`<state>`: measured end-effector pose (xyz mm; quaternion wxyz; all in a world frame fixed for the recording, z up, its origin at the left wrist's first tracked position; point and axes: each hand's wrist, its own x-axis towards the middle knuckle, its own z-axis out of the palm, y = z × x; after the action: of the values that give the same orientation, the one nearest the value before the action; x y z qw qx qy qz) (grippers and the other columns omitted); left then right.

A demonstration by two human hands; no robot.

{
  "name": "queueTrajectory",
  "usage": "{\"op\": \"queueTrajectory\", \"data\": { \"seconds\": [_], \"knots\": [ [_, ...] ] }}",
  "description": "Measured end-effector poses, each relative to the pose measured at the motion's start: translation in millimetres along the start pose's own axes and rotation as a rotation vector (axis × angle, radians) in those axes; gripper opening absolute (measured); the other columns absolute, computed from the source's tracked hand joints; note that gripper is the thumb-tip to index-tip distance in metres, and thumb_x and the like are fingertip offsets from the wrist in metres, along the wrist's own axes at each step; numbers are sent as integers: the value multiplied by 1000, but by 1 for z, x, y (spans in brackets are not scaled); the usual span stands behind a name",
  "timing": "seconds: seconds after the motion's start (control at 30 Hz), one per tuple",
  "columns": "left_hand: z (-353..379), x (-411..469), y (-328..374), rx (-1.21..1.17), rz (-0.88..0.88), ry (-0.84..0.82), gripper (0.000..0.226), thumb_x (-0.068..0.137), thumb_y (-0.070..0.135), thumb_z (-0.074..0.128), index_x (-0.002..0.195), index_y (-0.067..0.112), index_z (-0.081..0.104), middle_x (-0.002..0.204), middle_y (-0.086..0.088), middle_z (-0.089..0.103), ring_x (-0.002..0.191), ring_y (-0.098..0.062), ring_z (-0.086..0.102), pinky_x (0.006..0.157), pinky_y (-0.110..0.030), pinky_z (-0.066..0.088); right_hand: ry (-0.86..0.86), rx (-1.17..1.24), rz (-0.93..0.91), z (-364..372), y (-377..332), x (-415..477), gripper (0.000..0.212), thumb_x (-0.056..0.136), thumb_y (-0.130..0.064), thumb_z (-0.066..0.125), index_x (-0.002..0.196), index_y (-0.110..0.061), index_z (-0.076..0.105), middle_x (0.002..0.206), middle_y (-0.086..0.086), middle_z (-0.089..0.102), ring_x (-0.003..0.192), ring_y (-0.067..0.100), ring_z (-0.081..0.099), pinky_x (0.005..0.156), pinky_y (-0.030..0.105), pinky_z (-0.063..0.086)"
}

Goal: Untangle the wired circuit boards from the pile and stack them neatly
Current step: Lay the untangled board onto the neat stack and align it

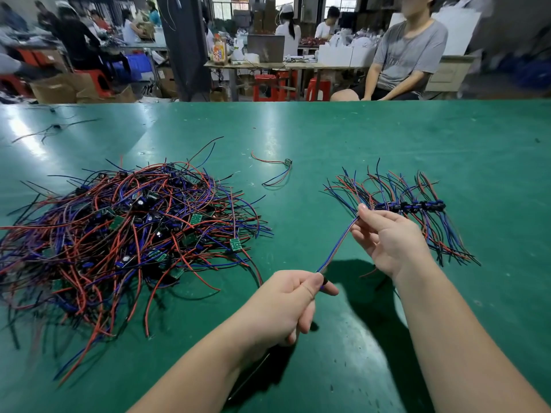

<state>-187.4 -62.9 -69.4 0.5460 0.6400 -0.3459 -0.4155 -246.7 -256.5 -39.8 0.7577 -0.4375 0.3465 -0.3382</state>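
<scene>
A tangled pile (128, 234) of small green circuit boards with red, blue and black wires lies on the left of the green table (357, 138). To the right, a neat row of boards (411, 206) lies with wires fanned out both ways. Between my hands a red-and-blue wire pair (338, 248) is stretched taut. My left hand (286, 305) is closed around its lower end, where a dark part shows at the fingers. My right hand (387, 236) pinches the upper end, just beside the row.
One loose wired board (287, 162) lies at the table's middle back. Stray black wires (53, 128) lie at the far left. A seated person in a grey shirt (408, 55) is beyond the far edge, with benches, red stools and other workers behind.
</scene>
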Motion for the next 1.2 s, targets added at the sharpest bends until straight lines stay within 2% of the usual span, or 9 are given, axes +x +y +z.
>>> {"op": "queueTrajectory", "data": {
  "seconds": [0.1,0.23,0.47,0.6,0.7,0.8,0.9,1.07,1.2],
  "knots": [
    [-2,-1,1,-23,-12,-14,31,103,33,37,96,17,63,41,7,39,27,-7,25,35,-14,20,93,1,-93,0,1,6,35,97,-20,54,65,-4,52,41,4,54,37,19,55,39,22,47],
    [-6,3,5,-186,-25,125,29,102,31,38,103,11,60,44,5,36,30,-7,24,37,-14,21,191,-394,-303,-7,2,3,43,100,-33,46,70,-3,56,45,6,54,34,17,55,35,23,44],
    [-12,10,8,-393,-4,378,32,104,32,32,93,10,52,44,4,35,29,-7,23,37,-12,20,-456,-676,-266,38,40,-46,18,83,-27,72,70,-15,68,56,7,66,44,16,58,43,25,48],
    [-15,14,6,-287,6,444,36,105,31,26,89,9,49,41,4,36,28,-8,24,36,-11,21,-381,-857,-401,51,51,-52,25,79,-36,74,66,-15,73,54,5,66,44,11,56,50,27,49],
    [-12,13,5,-254,18,378,28,105,21,29,81,12,42,46,2,38,29,-9,24,35,-12,21,-313,-732,-350,51,46,-50,12,77,-18,78,67,-18,71,57,3,69,48,15,64,59,37,59],
    [-6,14,0,-147,30,310,21,100,6,30,111,13,46,50,2,35,30,-6,26,33,-13,22,-266,-754,-361,49,44,-48,11,75,-11,75,70,-19,69,57,3,69,51,19,66,65,42,60],
    [-6,15,-2,-56,77,273,39,95,-3,28,127,12,45,45,6,37,29,-6,28,33,-15,26,-310,-811,-314,48,41,-52,10,72,-21,80,69,-14,73,62,4,71,61,24,69,67,37,59],
    [-6,7,5,-214,125,101,19,101,2,31,111,10,45,67,-5,47,30,-6,30,34,-15,30,-396,-460,14,49,33,-47,13,74,3,76,74,-4,66,63,9,66,46,11,59,49,19,50],
    [-4,4,4,-121,162,10,42,102,5,33,140,22,23,71,4,62,35,-7,38,37,-20,40,-276,-463,-95,44,7,-24,17,70,7,77,73,-2,63,63,12,63,49,18,61,48,20,51]
  ]
}}
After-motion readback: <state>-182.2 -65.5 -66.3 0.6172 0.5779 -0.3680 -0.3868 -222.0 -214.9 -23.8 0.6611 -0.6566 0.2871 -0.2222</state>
